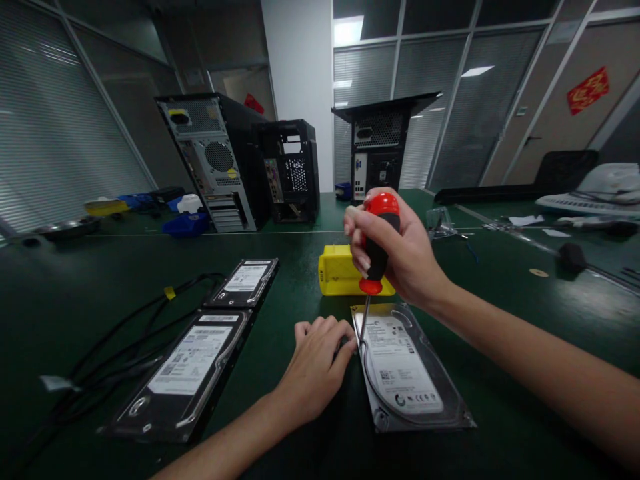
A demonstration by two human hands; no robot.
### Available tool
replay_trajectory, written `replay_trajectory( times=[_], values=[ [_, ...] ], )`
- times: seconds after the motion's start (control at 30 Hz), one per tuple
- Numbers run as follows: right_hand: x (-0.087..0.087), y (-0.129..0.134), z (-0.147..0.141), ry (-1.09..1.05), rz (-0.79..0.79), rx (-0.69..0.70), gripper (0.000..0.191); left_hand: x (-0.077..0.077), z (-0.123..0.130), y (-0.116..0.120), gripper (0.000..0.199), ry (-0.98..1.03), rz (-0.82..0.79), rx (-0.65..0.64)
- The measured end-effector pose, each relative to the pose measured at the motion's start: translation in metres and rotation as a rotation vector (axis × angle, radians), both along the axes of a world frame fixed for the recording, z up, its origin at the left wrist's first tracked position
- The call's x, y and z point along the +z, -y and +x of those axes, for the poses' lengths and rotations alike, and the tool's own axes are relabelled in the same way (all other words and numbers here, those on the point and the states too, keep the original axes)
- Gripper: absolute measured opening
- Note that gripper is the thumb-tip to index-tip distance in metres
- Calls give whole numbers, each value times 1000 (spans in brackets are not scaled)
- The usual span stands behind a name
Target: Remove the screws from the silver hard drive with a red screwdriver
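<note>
My right hand is wrapped round the red and black handle of a screwdriver, which stands nearly upright. Its shaft runs down to the left side of a hard drive lying label up on the green table. The exact seat of the tip is too small to tell. Beside that drive, my left hand rests palm down with curled fingers. Its thumb and index finger come together at the drive's left edge, close to the screwdriver tip. Behind the drive sits a yellow plastic bin, partly covered by my right hand.
Two more hard drives lie at left beside black cables. Computer cases stand at the back, with a blue bin at their left. A black-headed tool and small parts lie at right.
</note>
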State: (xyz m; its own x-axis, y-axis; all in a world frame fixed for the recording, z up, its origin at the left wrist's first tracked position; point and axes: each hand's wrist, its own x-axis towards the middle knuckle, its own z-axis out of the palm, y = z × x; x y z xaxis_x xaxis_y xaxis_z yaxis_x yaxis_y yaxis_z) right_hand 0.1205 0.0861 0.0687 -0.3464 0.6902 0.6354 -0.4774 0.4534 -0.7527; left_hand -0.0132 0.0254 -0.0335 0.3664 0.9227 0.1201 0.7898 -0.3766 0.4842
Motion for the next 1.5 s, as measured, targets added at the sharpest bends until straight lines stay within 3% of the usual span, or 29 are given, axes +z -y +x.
replay_trajectory(
  times=[0.27, 0.9, 1.5],
  values=[
    [2, -1, 0, -27, -22, 78, 23, -2, 0, 0, 21, -7, 4, 8],
    [1, 4, -3, -18, -22, 21, 25, -1, 1, 0, 22, -2, 12, 3],
    [-2, 2, -2, 12, 34, 153, 17, -1, 0, -1, 21, 15, -4, -1]
  ],
)
